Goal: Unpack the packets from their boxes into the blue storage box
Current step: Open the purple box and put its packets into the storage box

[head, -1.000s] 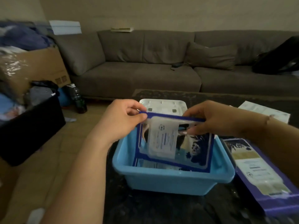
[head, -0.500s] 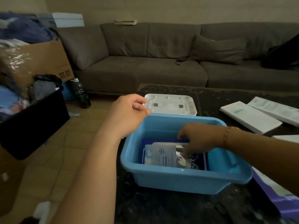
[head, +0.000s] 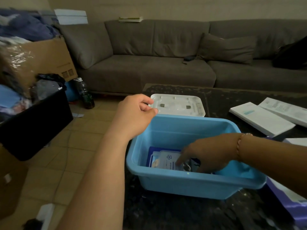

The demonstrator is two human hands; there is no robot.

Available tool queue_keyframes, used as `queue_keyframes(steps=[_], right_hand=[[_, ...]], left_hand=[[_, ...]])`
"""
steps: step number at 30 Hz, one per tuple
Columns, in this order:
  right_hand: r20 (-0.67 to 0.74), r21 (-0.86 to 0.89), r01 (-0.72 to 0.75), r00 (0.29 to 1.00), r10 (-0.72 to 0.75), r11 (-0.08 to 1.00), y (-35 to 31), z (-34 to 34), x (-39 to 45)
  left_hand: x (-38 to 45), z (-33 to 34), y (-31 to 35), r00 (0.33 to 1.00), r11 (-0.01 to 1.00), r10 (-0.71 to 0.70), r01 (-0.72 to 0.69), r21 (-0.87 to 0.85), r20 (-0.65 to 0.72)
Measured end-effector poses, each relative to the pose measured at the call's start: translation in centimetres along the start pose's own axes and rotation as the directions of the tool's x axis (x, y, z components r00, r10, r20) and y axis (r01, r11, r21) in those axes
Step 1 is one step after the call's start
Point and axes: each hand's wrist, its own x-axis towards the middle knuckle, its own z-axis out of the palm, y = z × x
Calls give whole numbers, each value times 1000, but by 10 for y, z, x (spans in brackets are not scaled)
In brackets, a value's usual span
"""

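Inside the blue storage box [head: 187,186], the right hand [head: 206,156] presses a packet [head: 167,161] flat; the left hand [head: 134,113] hovers loosely curled, empty. Lifting carelessly could drag the packet out.

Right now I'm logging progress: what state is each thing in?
Blue storage box: open, lid off.
Packet: lying flat inside the box.
White lid: lying behind the box.
Right hand: inside the box, fingers on the packet.
Left hand: loosely curled, empty.

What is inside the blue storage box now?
A packet lies flat in the blue storage box, with the right hand touching it. Anything beneath the packet is hidden.
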Motion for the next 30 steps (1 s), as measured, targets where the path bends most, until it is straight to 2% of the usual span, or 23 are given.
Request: queue_keyframes(steps=[6, 10, 13, 16, 18, 19, 21, 22, 23, 25, 28, 30], right_hand=[[50, -33, 42, 998, -41, 999, 1, 2, 5], [17, -58, 52, 999, -51, 997, -4, 5, 6], [-55, -50, 51, 997, -53, 997, -6, 5, 1], [-265, 126, 11, 964, 23, 992, -1, -14, -32], [-484, 340, 36, 863, 143, 940, 7, -22, -71], [-601, 429, 88, 771, 211, 899, 11, -21, -92], [-771, 540, 219, 517, 372, 813, 27, -1, -131], [-793, 579, 264, 403, 458, 771, 36, 16, -149], [-784, 618, 307, 312, 537, 723, 44, 36, -165], [-697, 706, 357, 198, 689, 611, 61, 82, -189], [-509, 825, 342, 104, 855, 450, 78, 142, -206], [-414, 879, 294, 75, 907, 376, 81, 172, -208]], left_hand=[[1, 2, 0, 1000, 1000, -1, 1, 8, -8], [1, 3, 1, 1000, 999, -6, 7, 34, -21], [1, 4, 6, 1000, 998, 1, 0, 66, -17], [-1, 6, 20, 995, 994, 59, -52, 96, -79], [-7, 11, 41, 972, 985, 164, -151, 86, -170], [-15, 17, 55, 947, 970, 242, -228, 86, -211], [-38, 37, 85, 866, 895, 444, -437, 85, -231], [-54, 52, 99, 812, 833, 551, -550, 63, -192], [-72, 72, 110, 755, 762, 645, -648, 20, -117], [-109, 113, 121, 636, 640, 768, -766, -59, 70], [-145, 169, 113, 457, 488, 838, -872, -35, 299], [-155, 191, 102, 374, 387, 827, -920, 58, 420]])
